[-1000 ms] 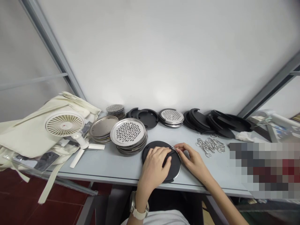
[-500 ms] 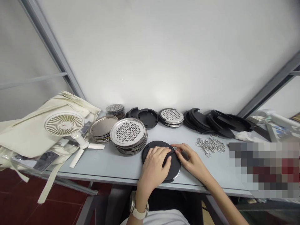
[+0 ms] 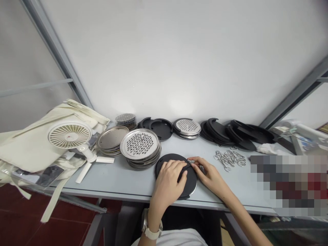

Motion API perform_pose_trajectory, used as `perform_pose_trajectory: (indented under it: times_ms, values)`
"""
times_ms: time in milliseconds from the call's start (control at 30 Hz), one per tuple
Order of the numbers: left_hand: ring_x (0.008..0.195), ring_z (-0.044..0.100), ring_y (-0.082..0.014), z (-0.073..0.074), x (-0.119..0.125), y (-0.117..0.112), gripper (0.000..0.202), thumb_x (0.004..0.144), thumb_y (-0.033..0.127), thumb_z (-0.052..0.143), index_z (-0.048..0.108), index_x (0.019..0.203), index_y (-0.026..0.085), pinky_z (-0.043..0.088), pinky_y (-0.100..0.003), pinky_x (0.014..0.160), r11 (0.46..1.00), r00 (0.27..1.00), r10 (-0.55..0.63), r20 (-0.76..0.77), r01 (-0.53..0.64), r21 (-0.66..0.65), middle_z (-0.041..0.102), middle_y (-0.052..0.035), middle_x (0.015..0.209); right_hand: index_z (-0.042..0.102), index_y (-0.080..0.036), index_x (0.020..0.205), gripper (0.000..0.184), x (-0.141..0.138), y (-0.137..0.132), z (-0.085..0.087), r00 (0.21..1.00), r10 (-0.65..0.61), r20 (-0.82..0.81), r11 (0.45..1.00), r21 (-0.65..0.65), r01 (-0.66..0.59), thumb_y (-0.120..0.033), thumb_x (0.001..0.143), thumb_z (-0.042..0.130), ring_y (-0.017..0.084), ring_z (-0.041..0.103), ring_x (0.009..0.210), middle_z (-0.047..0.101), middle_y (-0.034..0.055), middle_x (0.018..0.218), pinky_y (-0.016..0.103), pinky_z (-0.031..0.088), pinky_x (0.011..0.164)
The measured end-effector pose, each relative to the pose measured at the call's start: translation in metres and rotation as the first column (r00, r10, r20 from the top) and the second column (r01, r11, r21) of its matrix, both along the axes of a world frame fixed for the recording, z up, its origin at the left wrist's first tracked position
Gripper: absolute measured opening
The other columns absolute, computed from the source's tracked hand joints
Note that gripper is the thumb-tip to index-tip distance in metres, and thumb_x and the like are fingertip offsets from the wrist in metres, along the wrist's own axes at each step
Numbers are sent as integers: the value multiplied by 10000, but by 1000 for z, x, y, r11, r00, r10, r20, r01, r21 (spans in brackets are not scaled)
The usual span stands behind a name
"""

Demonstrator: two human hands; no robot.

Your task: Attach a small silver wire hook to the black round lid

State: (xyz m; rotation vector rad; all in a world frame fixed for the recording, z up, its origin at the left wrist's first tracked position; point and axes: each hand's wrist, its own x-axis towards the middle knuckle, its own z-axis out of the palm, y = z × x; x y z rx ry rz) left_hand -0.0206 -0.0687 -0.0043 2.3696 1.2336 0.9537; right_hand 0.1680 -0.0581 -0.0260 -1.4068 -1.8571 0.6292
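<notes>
The left hand point(image 3: 170, 181) lies flat, fingers unclenched, on a black round disc point(image 3: 191, 187) at the table's near edge. The right hand's point(image 3: 207, 175) fingertips pinch a small metal clip point(image 3: 190, 161) at the disc's far rim. A stack of perforated steel discs point(image 3: 139, 145) stands just left, on the grey table point(image 3: 220, 186).

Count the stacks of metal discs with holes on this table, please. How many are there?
3: a large stack toward the front, a lower stack behind it to the right, and a small stack behind it to the left. Others may be hidden.
</notes>
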Motion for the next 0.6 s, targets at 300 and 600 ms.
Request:
perform_pose_trajectory:
  times_ms: [300,600]
  values:
    - [1088,536,-185,1,0,0,266,909,192,446,572,1138,242,414,-382,956,1000,1000,1,4,-1,-5,628,-21,1155,540,-205,1145,307,-2,-1,2,999,7,40,1000,3,-7,-371,950,371,165,566,631,582,4,707,279,463,615]
    - [1089,536,-189,1,0,-1,264,910,192,445,574,1135,240,413,-385,953,1000,1000,-2,4,2,-4,629,-27,1152,509,-207,1134,289,-3,-2,3,999,26,34,1000,7,-27,-374,957,353,153,536,583,522,-25,659,262,434,579]
